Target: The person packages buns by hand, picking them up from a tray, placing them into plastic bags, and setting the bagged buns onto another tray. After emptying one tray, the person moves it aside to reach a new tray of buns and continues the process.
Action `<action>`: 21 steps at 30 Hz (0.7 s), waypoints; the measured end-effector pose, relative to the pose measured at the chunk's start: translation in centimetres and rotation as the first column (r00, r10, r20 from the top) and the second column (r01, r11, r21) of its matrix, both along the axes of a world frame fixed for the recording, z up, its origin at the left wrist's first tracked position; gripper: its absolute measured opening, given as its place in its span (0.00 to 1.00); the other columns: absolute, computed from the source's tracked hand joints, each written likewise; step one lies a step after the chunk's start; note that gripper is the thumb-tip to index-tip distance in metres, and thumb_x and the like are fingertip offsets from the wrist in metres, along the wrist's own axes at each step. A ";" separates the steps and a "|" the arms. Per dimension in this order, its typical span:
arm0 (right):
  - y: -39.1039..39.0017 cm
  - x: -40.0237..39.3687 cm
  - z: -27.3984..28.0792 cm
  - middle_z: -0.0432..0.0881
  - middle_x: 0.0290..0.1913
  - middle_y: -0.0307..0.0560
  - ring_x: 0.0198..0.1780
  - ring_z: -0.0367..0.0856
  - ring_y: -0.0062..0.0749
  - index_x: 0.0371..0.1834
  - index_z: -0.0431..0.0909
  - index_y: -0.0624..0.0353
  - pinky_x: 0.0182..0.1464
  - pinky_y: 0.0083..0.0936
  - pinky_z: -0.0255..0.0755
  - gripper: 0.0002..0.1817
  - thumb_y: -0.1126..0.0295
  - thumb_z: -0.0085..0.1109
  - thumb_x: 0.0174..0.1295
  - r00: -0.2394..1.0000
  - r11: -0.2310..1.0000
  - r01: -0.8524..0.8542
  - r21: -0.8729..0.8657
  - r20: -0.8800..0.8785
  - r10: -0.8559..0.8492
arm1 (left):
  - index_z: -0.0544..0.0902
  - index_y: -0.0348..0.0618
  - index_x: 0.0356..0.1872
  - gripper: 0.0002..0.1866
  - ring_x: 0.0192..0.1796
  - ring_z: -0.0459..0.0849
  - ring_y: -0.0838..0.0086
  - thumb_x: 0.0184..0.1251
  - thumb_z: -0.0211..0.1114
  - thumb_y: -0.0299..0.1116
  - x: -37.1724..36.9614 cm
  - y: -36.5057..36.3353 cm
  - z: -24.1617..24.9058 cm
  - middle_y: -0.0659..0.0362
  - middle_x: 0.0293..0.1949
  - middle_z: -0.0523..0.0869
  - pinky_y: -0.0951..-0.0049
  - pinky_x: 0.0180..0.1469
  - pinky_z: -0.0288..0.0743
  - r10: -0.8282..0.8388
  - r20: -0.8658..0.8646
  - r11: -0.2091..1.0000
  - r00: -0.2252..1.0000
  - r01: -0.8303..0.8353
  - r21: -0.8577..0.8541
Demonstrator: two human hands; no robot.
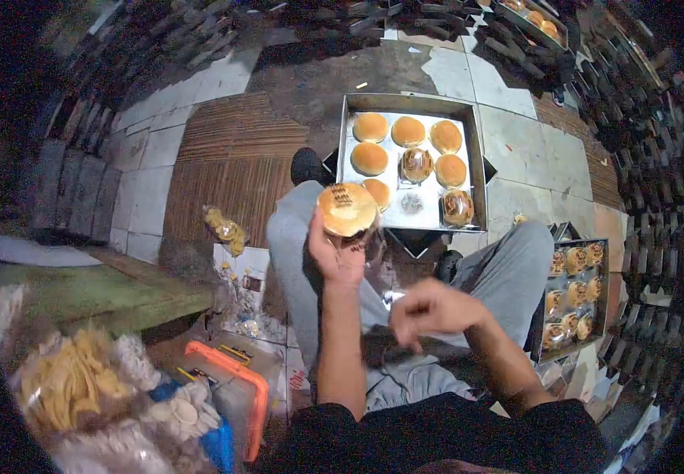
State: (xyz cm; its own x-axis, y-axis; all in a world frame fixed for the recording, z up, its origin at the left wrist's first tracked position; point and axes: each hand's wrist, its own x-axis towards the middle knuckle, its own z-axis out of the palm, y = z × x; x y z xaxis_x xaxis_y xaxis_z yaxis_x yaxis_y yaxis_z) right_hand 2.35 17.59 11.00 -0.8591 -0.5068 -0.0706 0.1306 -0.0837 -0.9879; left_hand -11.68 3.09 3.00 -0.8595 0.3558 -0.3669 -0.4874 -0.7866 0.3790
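My left hand (337, 257) holds a round golden bun (347, 210) from below, fingers round its side. Dark printed marks show on the bun's top, and clear plastic hangs by its lower right edge. Lower down, my right hand (435, 310) is over my lap with its fingers curled, blurred by motion. A shiny bit of plastic (393, 298) shows beside its fingertips. In front of my knees is a metal tray (474, 134) with several plain buns (369, 158). Two others in it, a wrapped bun (417, 165) and another wrapped bun (458, 207), have dark-patterned tops.
A second tray (538, 336) of wrapped buns stands at my right, and another tray (559, 35) is far off at upper right. On my left are a green bench (136, 296), a bag of yellowish pieces (77, 379) and an orange-handled box (259, 395). A small bag (227, 231) lies on the floor.
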 end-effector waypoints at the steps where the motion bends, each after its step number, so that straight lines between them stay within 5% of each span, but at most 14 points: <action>1: -0.1 -0.1 -0.1 0.84 0.36 0.40 0.37 0.81 0.23 0.40 0.81 0.63 0.41 0.27 0.76 0.06 0.71 0.64 0.70 0.962 0.945 0.269 0.184 -0.085 -0.258 | 0.75 0.39 0.66 0.31 0.58 0.86 0.53 0.80 0.49 0.56 0.9 -0.1 0.8 0.47 0.60 0.84 0.48 0.55 0.84 0.010 -0.011 1.000 1.000 -0.010 -0.008; 3: -1.9 -0.9 0.0 0.84 0.31 0.42 0.27 0.81 0.34 0.44 0.80 0.63 0.32 0.32 0.75 0.09 0.67 0.61 0.72 0.810 0.808 0.575 0.132 0.049 -0.584 | 0.74 0.38 0.66 0.29 0.58 0.85 0.59 0.80 0.52 0.53 2.8 0.3 3.0 0.51 0.59 0.84 0.53 0.56 0.84 0.011 -0.157 1.000 0.987 -0.011 0.000; 5: -5.2 -0.7 -2.4 0.83 0.30 0.39 0.30 0.79 0.27 0.41 0.79 0.63 0.34 0.31 0.74 0.10 0.66 0.64 0.71 0.723 0.689 0.672 0.272 -0.445 -0.529 | 0.74 0.37 0.65 0.27 0.60 0.84 0.60 0.80 0.55 0.51 3.4 1.3 1.8 0.52 0.60 0.83 0.55 0.59 0.83 0.018 -0.170 0.988 0.985 -0.044 -0.151; 7: -5.2 0.9 0.3 0.86 0.32 0.44 0.34 0.84 0.33 0.42 0.80 0.63 0.39 0.34 0.75 0.10 0.67 0.65 0.70 0.727 0.713 0.651 0.262 -0.487 -0.485 | 0.74 0.41 0.68 0.27 0.61 0.85 0.58 0.81 0.53 0.51 3.2 0.0 -0.5 0.49 0.62 0.83 0.54 0.61 0.82 0.118 -0.319 0.974 0.940 -0.172 -0.148; 8: -3.9 1.7 1.6 0.86 0.33 0.45 0.36 0.85 0.35 0.43 0.81 0.62 0.41 0.34 0.75 0.09 0.68 0.66 0.69 0.925 0.955 0.231 0.185 -0.345 -0.157 | 0.74 0.40 0.68 0.28 0.61 0.85 0.55 0.80 0.54 0.51 2.2 -1.0 2.5 0.49 0.63 0.83 0.50 0.59 0.83 0.128 -0.223 0.980 0.966 -0.157 -0.118; 9: -2.8 2.5 2.0 0.86 0.33 0.47 0.38 0.85 0.36 0.44 0.82 0.62 0.43 0.33 0.76 0.09 0.69 0.67 0.67 0.940 0.971 -0.235 0.044 -0.246 0.238 | 0.74 0.40 0.68 0.29 0.61 0.84 0.52 0.79 0.54 0.52 1.7 -2.9 3.5 0.48 0.64 0.82 0.45 0.56 0.84 0.050 -0.207 0.999 0.977 -0.051 0.003; 11: -2.1 2.4 1.2 0.87 0.38 0.49 0.41 0.86 0.37 0.44 0.84 0.62 0.47 0.34 0.77 0.09 0.70 0.68 0.65 0.956 0.966 -0.248 -0.073 -0.182 0.231 | 0.72 0.39 0.69 0.32 0.62 0.83 0.49 0.80 0.52 0.55 1.5 -4.5 4.8 0.47 0.64 0.81 0.42 0.55 0.84 0.037 -0.210 0.998 0.977 -0.023 0.066; 12: -2.5 1.7 0.9 0.87 0.38 0.48 0.42 0.86 0.37 0.44 0.85 0.63 0.50 0.34 0.77 0.09 0.69 0.68 0.65 0.900 0.944 0.308 0.119 -0.358 -0.248 | 0.72 0.39 0.69 0.32 0.62 0.83 0.49 0.80 0.52 0.55 2.6 -4.4 6.1 0.47 0.64 0.81 0.42 0.55 0.84 0.035 -0.214 0.998 0.976 -0.021 0.066; 13: -2.9 1.1 0.6 0.86 0.38 0.47 0.44 0.87 0.38 0.43 0.85 0.64 0.53 0.34 0.78 0.10 0.68 0.69 0.65 0.575 0.599 0.781 0.175 -0.577 -0.581 | 0.72 0.41 0.70 0.31 0.62 0.83 0.53 0.80 0.50 0.55 4.2 -4.7 7.4 0.47 0.64 0.81 0.45 0.54 0.84 -0.016 -0.233 1.000 0.972 0.012 -0.016; 17: -3.5 -0.8 -0.6 0.86 0.40 0.48 0.43 0.86 0.36 0.40 0.86 0.65 0.49 0.30 0.79 0.08 0.72 0.68 0.64 0.593 0.702 0.712 0.030 -0.562 -0.577 | 0.69 0.42 0.72 0.33 0.65 0.81 0.58 0.83 0.43 0.59 9.9 -7.5 6.5 0.47 0.66 0.79 0.57 0.65 0.76 -0.284 -0.228 0.895 0.931 0.172 -0.412; 18: -3.7 -1.3 -1.6 0.86 0.39 0.48 0.42 0.86 0.36 0.40 0.86 0.65 0.47 0.29 0.79 0.07 0.73 0.68 0.64 0.627 0.704 0.710 -0.027 -0.429 -0.650 | 0.69 0.42 0.72 0.33 0.65 0.81 0.58 0.83 0.43 0.59 9.6 -8.6 7.7 0.47 0.66 0.79 0.57 0.65 0.76 -0.277 -0.228 0.896 0.933 0.165 -0.413; 19: -3.9 -1.8 -2.4 0.86 0.39 0.49 0.41 0.87 0.36 0.39 0.86 0.65 0.45 0.29 0.80 0.06 0.74 0.68 0.64 0.652 0.697 0.712 -0.082 -0.289 -0.701 | 0.68 0.42 0.73 0.33 0.67 0.79 0.59 0.83 0.43 0.59 9.0 -10.2 9.3 0.47 0.67 0.79 0.57 0.69 0.71 -0.524 0.058 0.533 0.850 0.381 -0.756; 20: -3.9 -2.2 -2.3 0.86 0.39 0.49 0.40 0.86 0.35 0.40 0.86 0.65 0.42 0.27 0.80 0.06 0.74 0.66 0.65 0.664 0.703 0.706 -0.085 -0.267 -0.699 | 0.67 0.43 0.74 0.34 0.69 0.77 0.60 0.83 0.43 0.60 8.4 -11.4 10.3 0.46 0.68 0.78 0.56 0.73 0.66 -0.581 0.413 0.017 0.701 0.518 -0.855; 21: -4.0 -2.7 -2.3 0.86 0.39 0.49 0.40 0.86 0.35 0.40 0.86 0.65 0.42 0.27 0.80 0.06 0.74 0.66 0.65 0.667 0.707 0.702 -0.081 -0.270 -0.694 | 0.67 0.43 0.74 0.34 0.69 0.77 0.60 0.83 0.43 0.60 7.9 -12.0 10.1 0.46 0.68 0.78 0.56 0.73 0.66 -0.579 0.411 0.023 0.704 0.518 -0.855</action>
State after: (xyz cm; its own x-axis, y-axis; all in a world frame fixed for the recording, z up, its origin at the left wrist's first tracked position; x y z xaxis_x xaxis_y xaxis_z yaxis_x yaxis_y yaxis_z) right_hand -0.36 13.57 8.69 -0.9469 0.2475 0.2054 -0.2160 -0.0161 -0.9763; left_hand -3.80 -8.90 13.13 -0.5989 0.2069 -0.7736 -0.5669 0.5729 0.5920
